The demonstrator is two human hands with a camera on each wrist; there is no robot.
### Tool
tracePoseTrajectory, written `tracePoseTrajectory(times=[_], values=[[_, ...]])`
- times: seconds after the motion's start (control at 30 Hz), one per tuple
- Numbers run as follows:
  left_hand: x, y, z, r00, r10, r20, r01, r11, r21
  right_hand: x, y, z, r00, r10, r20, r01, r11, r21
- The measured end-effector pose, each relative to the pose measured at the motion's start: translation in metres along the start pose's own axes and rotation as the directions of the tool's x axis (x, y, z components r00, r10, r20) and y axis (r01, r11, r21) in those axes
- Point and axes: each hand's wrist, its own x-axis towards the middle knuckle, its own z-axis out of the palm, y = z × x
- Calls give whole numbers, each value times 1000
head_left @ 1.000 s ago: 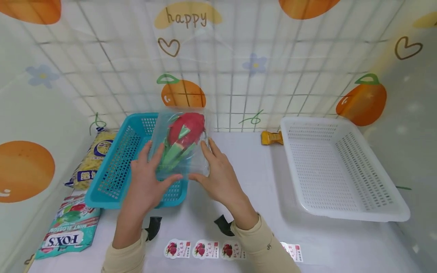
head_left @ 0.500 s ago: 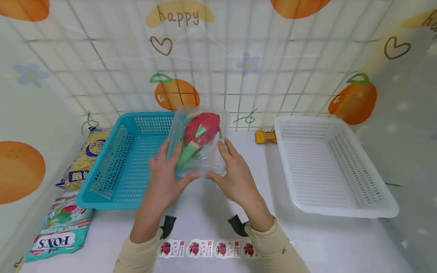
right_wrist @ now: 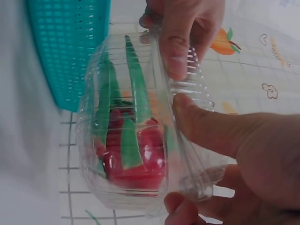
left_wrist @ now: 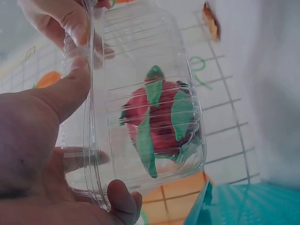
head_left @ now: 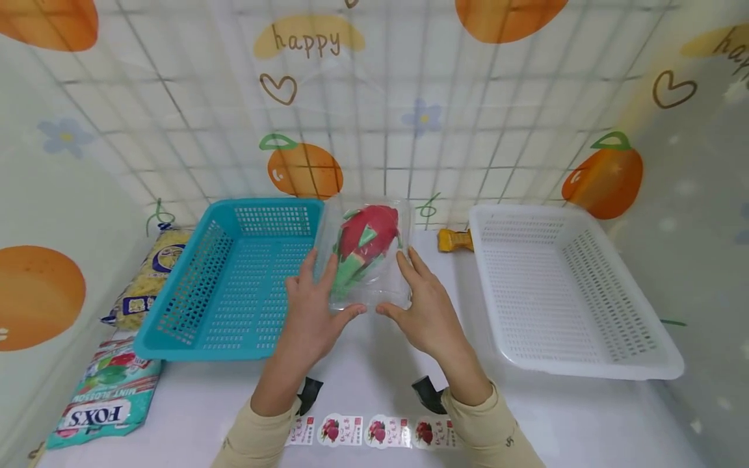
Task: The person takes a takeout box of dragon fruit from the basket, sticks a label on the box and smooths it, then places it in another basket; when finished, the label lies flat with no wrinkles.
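Observation:
A clear plastic clamshell box [head_left: 383,283] with a red and green dragon fruit [head_left: 377,227] inside is held up at the right end of the teal basket [head_left: 240,286]. My left hand [head_left: 310,315] grips its left side, thumb along the near edge. On the opposite side my right hand [head_left: 433,315] holds it likewise, the two thumbs a little apart. Both wrist views show fingers and thumbs around the rim where lid and base meet. The lid looks closed over the dragon fruit [right_wrist: 133,154]. Some fingertips are hidden behind the box.
A white basket [head_left: 547,292] stands at the right, with a small orange-yellow packet [head_left: 453,240] against it. Left of the teal basket lie a yellow snack bag [head_left: 155,276] and a green FOX'S bag [head_left: 108,390]. A row of dragon fruit stickers [head_left: 389,432] lies in front.
Both hands have carried the box to the right, from over the teal basket to beside its right end. The grip looks the same. The camera view has shifted slightly.

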Motion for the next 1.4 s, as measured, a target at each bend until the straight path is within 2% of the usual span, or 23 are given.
tracePoseTrajectory(times=[0.33,0.57,0.97,1.27,1.4], values=[[-1,7,22,1000,-5,-22,4,1000,-21,1,18,-1,999,32,0,-32,999,-16],[-2,5,39,999,-48,-11,48,997,-66,3,29,0,999,50,18,-49,999,-20],[2,1,50,996,-86,20,87,995,-49,10,39,6,997,72,38,-72,997,-14],[2,-6,63,998,-59,0,59,998,-32,16,50,14,998,59,36,-58,998,-20],[3,-8,67,998,-66,4,66,997,-41,18,54,18,997,70,37,-69,997,-28]])
